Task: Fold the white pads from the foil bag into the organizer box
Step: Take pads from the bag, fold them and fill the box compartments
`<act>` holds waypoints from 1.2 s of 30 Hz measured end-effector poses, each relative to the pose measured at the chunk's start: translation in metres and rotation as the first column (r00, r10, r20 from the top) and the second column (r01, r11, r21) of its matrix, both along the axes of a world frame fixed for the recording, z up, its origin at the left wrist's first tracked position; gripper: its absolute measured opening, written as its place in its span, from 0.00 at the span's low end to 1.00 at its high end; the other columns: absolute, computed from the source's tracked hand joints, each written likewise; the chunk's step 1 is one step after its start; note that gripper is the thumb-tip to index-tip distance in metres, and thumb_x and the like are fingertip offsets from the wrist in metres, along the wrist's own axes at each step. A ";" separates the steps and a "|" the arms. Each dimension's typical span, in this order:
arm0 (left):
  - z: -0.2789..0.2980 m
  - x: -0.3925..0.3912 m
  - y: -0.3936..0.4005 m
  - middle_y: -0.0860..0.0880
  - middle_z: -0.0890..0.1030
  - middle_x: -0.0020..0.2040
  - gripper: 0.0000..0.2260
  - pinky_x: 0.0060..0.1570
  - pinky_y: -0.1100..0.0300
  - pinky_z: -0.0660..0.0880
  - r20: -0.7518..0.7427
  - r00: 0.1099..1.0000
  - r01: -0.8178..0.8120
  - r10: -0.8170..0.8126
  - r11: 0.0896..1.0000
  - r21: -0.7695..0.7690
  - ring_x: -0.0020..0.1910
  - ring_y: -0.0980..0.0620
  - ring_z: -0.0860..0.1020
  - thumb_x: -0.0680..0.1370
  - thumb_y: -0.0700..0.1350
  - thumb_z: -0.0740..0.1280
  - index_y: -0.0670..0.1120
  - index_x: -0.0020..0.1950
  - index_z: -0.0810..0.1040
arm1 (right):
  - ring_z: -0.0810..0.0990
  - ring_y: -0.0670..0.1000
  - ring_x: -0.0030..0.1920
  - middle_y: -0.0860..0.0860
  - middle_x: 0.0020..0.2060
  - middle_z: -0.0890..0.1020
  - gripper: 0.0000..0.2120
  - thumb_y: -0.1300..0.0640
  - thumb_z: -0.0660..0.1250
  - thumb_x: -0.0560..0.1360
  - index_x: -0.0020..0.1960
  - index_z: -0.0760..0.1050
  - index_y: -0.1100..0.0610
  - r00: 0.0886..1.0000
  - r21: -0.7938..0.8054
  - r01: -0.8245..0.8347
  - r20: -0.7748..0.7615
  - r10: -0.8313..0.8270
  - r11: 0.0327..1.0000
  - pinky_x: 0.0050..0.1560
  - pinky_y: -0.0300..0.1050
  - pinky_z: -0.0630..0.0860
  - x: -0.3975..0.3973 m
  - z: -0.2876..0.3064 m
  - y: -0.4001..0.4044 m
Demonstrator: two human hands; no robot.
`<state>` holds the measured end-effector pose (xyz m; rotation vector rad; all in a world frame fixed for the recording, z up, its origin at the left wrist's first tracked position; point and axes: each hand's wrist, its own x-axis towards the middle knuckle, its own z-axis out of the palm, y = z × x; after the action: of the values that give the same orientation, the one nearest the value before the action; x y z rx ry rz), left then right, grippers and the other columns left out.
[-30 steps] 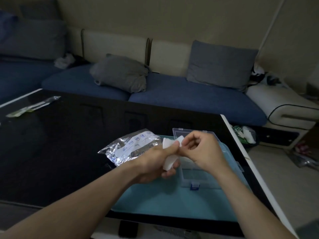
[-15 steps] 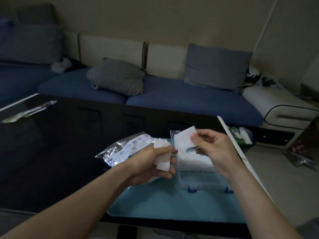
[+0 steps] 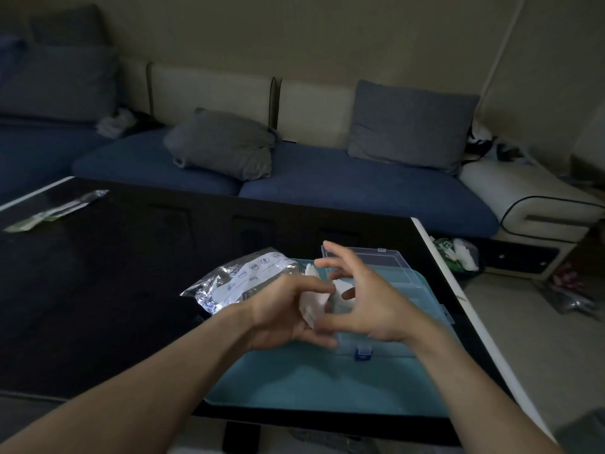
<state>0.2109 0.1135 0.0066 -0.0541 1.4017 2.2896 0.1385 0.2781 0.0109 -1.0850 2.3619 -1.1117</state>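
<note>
Fingers (image 3: 314,285) of left hand (image 3: 281,311) pinch white pad (image 3: 312,304) (right hand (image 3: 363,303) splayed beside).

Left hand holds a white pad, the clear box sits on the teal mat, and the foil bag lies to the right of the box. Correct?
Not quite. In the head view the foil bag lies left of the clear box, not right. The left hand does hold a white pad, and the box sits on the teal mat.

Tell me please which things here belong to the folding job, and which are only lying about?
Belong: white pad in left hand, right hand, foil bag, organizer box, teal tray.
Lying about: plastic wrapper, grey cushions, floor bag.
</note>
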 end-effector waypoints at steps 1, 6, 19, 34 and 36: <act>-0.001 0.000 0.001 0.40 0.79 0.49 0.12 0.49 0.49 0.78 -0.005 1.000 0.028 -0.027 0.999 0.045 0.42 0.45 0.79 0.75 0.41 0.66 0.41 0.57 0.77 | 0.68 0.35 0.68 0.34 0.69 0.69 0.58 0.50 0.84 0.62 0.80 0.50 0.39 0.999 0.041 -0.015 -0.030 0.016 0.999 0.62 0.35 0.71 0.002 0.000 -0.002; -0.002 -0.003 0.008 0.43 0.79 0.50 0.09 0.40 0.56 0.78 -0.041 0.998 -0.047 0.053 0.990 0.136 0.44 0.48 0.81 0.76 0.41 0.66 0.45 0.56 0.78 | 0.74 0.40 0.63 0.37 0.66 0.72 0.53 0.52 0.84 0.62 0.79 0.57 0.40 0.985 0.061 0.003 -0.173 0.008 0.998 0.63 0.41 0.75 0.008 0.000 -0.008; -0.006 -0.005 0.004 0.41 0.77 0.48 0.10 0.51 0.50 0.75 -0.081 0.996 -0.028 0.037 0.994 0.106 0.47 0.47 0.77 0.74 0.43 0.71 0.44 0.55 0.79 | 0.75 0.37 0.64 0.37 0.64 0.76 0.46 0.52 0.85 0.59 0.73 0.69 0.42 0.956 -0.070 0.029 -0.289 -0.048 0.997 0.66 0.43 0.74 0.008 0.005 -0.011; -0.006 -0.005 0.005 0.43 0.79 0.47 0.10 0.49 0.50 0.77 -0.012 1.000 -0.014 0.014 1.000 0.000 0.45 0.47 0.78 0.72 0.46 0.71 0.43 0.51 0.81 | 0.76 0.41 0.60 0.42 0.61 0.78 0.39 0.44 0.83 0.58 0.66 0.75 0.46 0.909 0.013 0.023 -0.418 -0.015 1.000 0.62 0.45 0.74 0.009 0.002 -0.014; -0.007 -0.007 0.006 0.40 0.76 0.47 0.12 0.51 0.52 0.76 -0.021 0.999 -0.026 0.027 1.000 0.005 0.46 0.46 0.77 0.72 0.46 0.72 0.41 0.51 0.80 | 0.74 0.38 0.59 0.41 0.60 0.77 0.40 0.47 0.84 0.58 0.67 0.74 0.46 0.918 -0.016 0.006 -0.396 -0.012 1.000 0.59 0.34 0.72 0.010 0.003 -0.014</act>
<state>0.2044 0.1196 -0.0004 -0.0478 1.4134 2.3216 0.1480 0.2645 0.0137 -1.4207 2.6656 -0.9862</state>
